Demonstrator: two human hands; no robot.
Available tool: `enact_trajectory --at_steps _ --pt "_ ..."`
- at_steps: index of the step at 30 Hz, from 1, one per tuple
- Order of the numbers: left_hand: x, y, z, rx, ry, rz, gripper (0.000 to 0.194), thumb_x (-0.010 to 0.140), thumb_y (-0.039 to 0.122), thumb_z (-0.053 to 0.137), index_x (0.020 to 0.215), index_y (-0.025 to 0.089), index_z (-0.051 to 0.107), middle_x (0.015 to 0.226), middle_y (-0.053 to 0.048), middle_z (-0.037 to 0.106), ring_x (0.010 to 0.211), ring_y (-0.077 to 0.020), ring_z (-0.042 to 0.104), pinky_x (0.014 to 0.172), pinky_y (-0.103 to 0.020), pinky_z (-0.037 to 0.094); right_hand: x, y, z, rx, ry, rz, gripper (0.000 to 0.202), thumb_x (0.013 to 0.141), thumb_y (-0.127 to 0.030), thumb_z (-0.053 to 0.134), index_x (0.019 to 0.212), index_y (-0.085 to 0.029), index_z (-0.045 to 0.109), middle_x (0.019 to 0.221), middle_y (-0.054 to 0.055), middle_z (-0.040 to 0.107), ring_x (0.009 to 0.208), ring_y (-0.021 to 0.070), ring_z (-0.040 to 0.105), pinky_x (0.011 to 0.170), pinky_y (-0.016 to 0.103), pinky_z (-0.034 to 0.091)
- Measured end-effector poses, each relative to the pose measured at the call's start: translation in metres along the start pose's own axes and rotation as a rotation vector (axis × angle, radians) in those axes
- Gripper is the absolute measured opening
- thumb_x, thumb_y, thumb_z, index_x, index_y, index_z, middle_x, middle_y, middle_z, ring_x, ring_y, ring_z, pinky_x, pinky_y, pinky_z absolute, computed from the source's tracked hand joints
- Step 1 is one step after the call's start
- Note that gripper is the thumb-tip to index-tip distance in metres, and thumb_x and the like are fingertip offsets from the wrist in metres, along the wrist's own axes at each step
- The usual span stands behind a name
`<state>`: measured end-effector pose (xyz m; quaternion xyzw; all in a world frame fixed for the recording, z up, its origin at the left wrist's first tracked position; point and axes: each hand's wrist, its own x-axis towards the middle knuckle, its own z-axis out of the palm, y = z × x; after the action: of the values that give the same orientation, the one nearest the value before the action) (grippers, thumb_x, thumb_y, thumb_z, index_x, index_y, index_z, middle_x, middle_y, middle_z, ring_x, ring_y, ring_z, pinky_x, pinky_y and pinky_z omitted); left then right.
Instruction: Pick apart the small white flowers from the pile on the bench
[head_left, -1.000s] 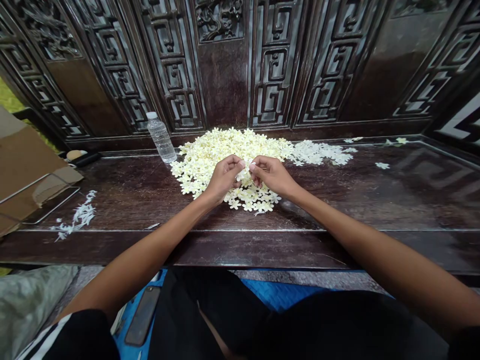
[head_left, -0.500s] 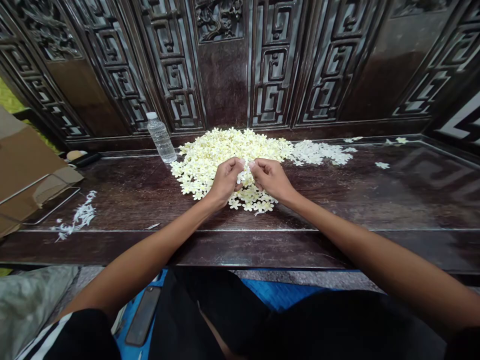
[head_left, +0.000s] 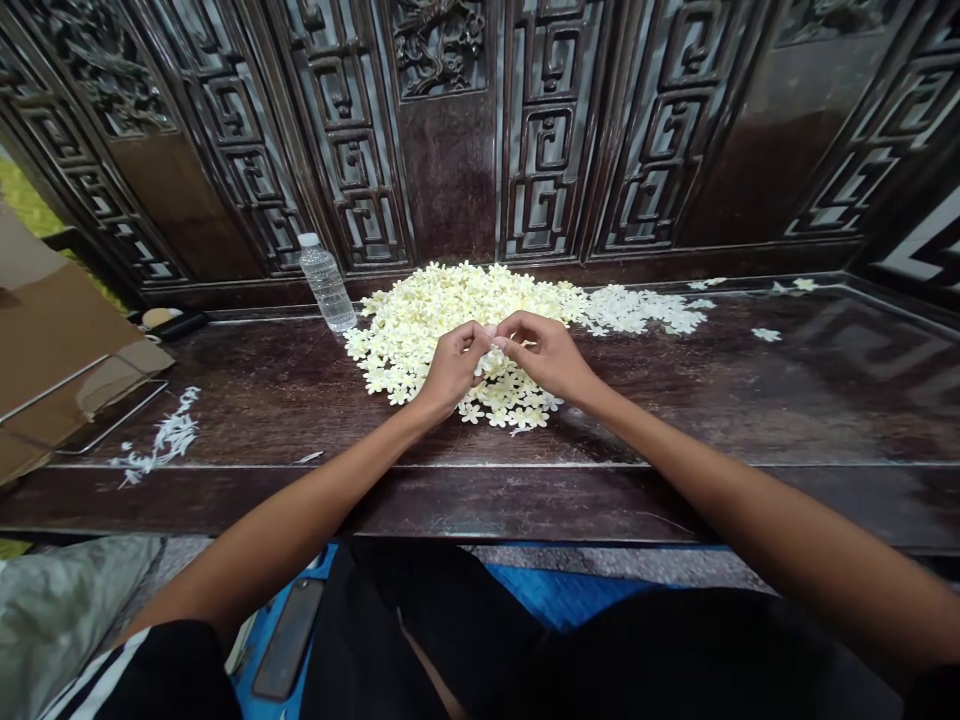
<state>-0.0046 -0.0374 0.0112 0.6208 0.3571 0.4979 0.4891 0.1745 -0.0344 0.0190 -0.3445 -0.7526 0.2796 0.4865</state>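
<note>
A heap of pale yellow and white flowers (head_left: 442,300) lies on the dark wooden bench (head_left: 262,385). Over the front of the heap, my left hand (head_left: 454,368) is closed in a pinch. My right hand (head_left: 541,352) is pinched too, its fingertips touching those of my left hand. A bit of white shows around the joined fingertips, too small and hidden to name. Flatter white flowers (head_left: 641,310) spread to the right of the heap.
A clear bottle (head_left: 328,285) stands left of the heap. Thin white pieces (head_left: 171,437) lie farther left, beside a cardboard box (head_left: 67,350) and a wire frame. Behind rises a carved wooden panel (head_left: 450,170). A phone (head_left: 288,640) lies below the bench.
My hands have come together, so the gap between their fingertips has closed. My right hand has shifted slightly left at the fingertips. The whole view has moved a little.
</note>
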Motion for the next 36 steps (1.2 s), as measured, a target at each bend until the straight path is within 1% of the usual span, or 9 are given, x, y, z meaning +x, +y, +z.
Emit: enact_trajectory --at_steps 3,9,13,16,20,24,28,31,36 --pt "0.000 0.000 0.001 -0.029 0.001 -0.010 0.054 0.086 0.069 0.072 0.077 0.020 0.053 0.077 0.002 0.037 0.060 -0.0088 0.032 0.046 -0.020 0.033 0.000 0.001 0.001 0.044 -0.003 0.017 0.048 0.089 -0.069 0.072 0.089 -0.021 0.067 0.087 0.005 0.066 0.076 0.0186 0.058 0.064 0.031 0.048" --pt "0.002 -0.004 -0.001 -0.044 0.002 -0.007 0.053 0.085 0.070 0.073 0.080 0.020 0.056 0.077 0.003 0.035 0.059 -0.0082 0.031 0.045 -0.019 0.033 -0.001 0.001 -0.001 0.179 -0.014 0.080 0.047 0.093 -0.067 0.069 0.092 -0.021 0.061 0.084 0.002 0.059 0.072 0.0154 0.057 0.063 0.029 0.051" --pt "0.004 -0.007 -0.002 -0.059 0.025 -0.003 0.055 0.084 0.070 0.074 0.079 0.019 0.054 0.076 0.003 0.039 0.059 -0.0080 0.034 0.045 -0.019 0.033 -0.001 0.001 0.000 0.251 -0.045 0.159 0.047 0.093 -0.068 0.069 0.100 -0.023 0.058 0.079 -0.001 0.060 0.069 0.0153 0.061 0.060 0.028 0.053" --pt "0.005 -0.007 -0.003 -0.033 0.043 -0.001 0.054 0.085 0.070 0.072 0.080 0.020 0.055 0.077 0.002 0.042 0.061 -0.0089 0.038 0.046 -0.019 0.036 -0.001 0.000 0.001 0.226 -0.082 0.142 0.048 0.090 -0.067 0.073 0.104 -0.023 0.061 0.076 -0.001 0.063 0.065 0.0148 0.061 0.060 0.028 0.052" --pt "0.004 -0.005 -0.002 -0.006 0.050 0.019 0.054 0.085 0.071 0.073 0.078 0.020 0.055 0.076 0.001 0.041 0.062 -0.0097 0.038 0.047 -0.020 0.038 -0.001 0.000 0.001 0.156 0.000 0.072 0.050 0.086 -0.069 0.076 0.089 -0.021 0.065 0.078 0.002 0.064 0.067 0.0150 0.060 0.062 0.030 0.053" --pt "0.005 -0.005 -0.001 0.010 0.047 0.027 0.054 0.085 0.070 0.073 0.077 0.020 0.054 0.077 0.001 0.041 0.061 -0.0095 0.037 0.047 -0.020 0.038 -0.003 0.003 0.007 0.113 0.122 0.070 0.052 0.085 -0.073 0.074 0.089 -0.022 0.064 0.079 0.003 0.063 0.071 0.0170 0.060 0.059 0.030 0.051" --pt "0.005 -0.005 -0.001 0.007 0.055 0.033 0.053 0.087 0.069 0.071 0.076 0.020 0.054 0.076 0.002 0.041 0.060 -0.0090 0.036 0.046 -0.020 0.037 -0.005 0.006 0.015 0.198 0.151 0.119 0.053 0.088 -0.077 0.067 0.090 -0.024 0.059 0.077 0.002 0.061 0.067 0.0164 0.060 0.057 0.030 0.051" --pt "0.005 -0.006 -0.002 -0.003 0.074 0.018 0.052 0.086 0.068 0.073 0.077 0.020 0.054 0.075 0.002 0.042 0.059 -0.0088 0.037 0.045 -0.019 0.037 -0.005 0.007 0.013 0.302 0.101 0.186 0.052 0.089 -0.076 0.067 0.096 -0.025 0.057 0.075 -0.001 0.061 0.064 0.0159 0.062 0.055 0.029 0.052" --pt "0.003 -0.004 -0.002 -0.007 0.097 0.009 0.051 0.086 0.066 0.074 0.076 0.020 0.055 0.073 0.002 0.042 0.057 -0.0086 0.036 0.044 -0.020 0.036 -0.003 0.008 0.005 0.305 -0.088 0.242 0.052 0.085 -0.072 0.074 0.098 -0.025 0.058 0.078 0.000 0.067 0.063 0.0150 0.065 0.054 0.028 0.056"
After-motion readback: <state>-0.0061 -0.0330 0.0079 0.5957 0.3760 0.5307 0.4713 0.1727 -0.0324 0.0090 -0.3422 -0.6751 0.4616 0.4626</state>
